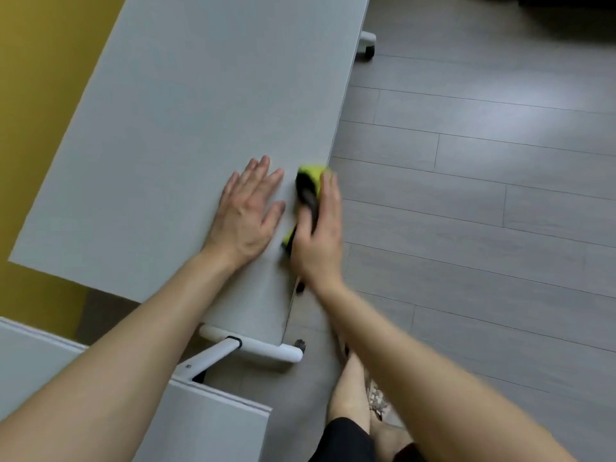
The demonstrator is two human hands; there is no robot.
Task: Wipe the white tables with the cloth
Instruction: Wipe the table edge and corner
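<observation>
The left hand [246, 211] lies flat on the white bench [186, 111] near its right edge, fingers [263, 168] straight and spread wide. Just beside it, the right hand [320, 241] presses a yellow-green and black cloth [311, 176] against that edge; its fingers [330, 195] run straight along the cloth, the thumb hidden. A second bench [200, 428] shows at lower left, over a grey plank floor [466, 228]
</observation>
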